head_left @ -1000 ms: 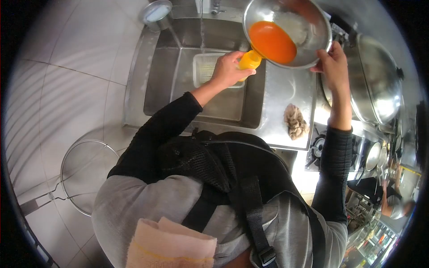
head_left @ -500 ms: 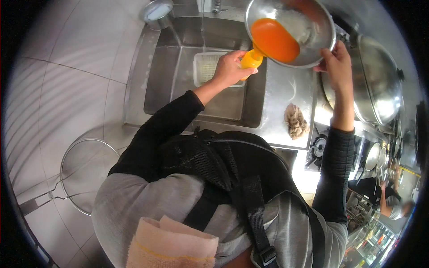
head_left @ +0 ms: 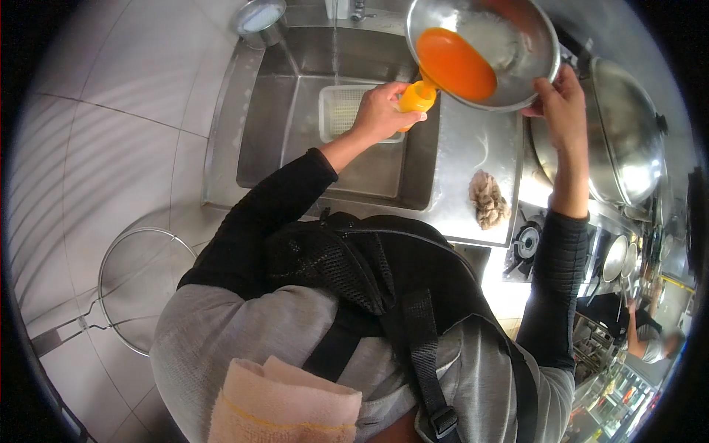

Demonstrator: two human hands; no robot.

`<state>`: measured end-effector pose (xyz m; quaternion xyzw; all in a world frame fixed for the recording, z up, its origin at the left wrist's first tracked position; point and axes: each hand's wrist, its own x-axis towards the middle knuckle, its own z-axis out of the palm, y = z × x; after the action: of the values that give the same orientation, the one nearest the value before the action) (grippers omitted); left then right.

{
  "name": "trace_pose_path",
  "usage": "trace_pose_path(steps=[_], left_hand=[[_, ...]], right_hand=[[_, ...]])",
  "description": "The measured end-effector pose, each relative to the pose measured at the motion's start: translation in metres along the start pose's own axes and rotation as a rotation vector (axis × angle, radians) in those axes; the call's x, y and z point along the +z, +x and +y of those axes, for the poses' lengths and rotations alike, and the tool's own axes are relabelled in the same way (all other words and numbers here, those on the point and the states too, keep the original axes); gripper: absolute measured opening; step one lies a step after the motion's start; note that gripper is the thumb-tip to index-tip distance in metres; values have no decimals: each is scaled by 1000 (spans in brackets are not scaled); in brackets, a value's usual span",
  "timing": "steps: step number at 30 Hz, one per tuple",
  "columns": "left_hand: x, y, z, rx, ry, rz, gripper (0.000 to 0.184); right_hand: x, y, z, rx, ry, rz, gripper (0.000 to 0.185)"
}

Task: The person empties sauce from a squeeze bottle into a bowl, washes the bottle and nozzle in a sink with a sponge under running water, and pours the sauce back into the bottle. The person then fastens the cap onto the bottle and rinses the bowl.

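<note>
My right hand [head_left: 561, 103] grips the rim of a steel mixing bowl [head_left: 528, 37], tilted to the left. Orange liquid [head_left: 458, 66] pools on the bowl's low side. My left hand [head_left: 385, 114] is wrapped round a small yellow bottle [head_left: 418, 97] with an open top, held over the sink's right edge. The bottle's mouth is right at the bowl's lower left rim, where a thin orange-yellow stream runs down to it. Most of the bottle's lower part is hidden by my fingers.
Water runs into the steel sink [head_left: 295, 162], where a white perforated basket [head_left: 336, 118] sits. A crumpled cloth [head_left: 489, 199] lies on the counter. At right are a large domed steel vessel [head_left: 628, 133] and a gas burner [head_left: 526, 242]. A round strainer [head_left: 144, 232] is at left. Another person [head_left: 646, 332] stands far right.
The bowl has shifted very slightly right with my right hand, and the stream at its rim looks thinner. My left hand and the bottle stay nearly in place.
</note>
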<state>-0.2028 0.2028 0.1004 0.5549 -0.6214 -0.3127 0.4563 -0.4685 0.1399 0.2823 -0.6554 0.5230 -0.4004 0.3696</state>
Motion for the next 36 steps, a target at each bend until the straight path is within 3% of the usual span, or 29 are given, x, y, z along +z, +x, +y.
trace_pose_path(steps=[12,17,36], left_hand=[[4,3,1,3,-26,56,54],[3,3,3,8,-30,57,54],[1,5,7,21,-17,74,56]], right_hand=[[-1,0,-6,-8,-32,-7,16],[-1,0,-8,-47,-110,23,25],[1,-1,-17,-90,-76,3,17]])
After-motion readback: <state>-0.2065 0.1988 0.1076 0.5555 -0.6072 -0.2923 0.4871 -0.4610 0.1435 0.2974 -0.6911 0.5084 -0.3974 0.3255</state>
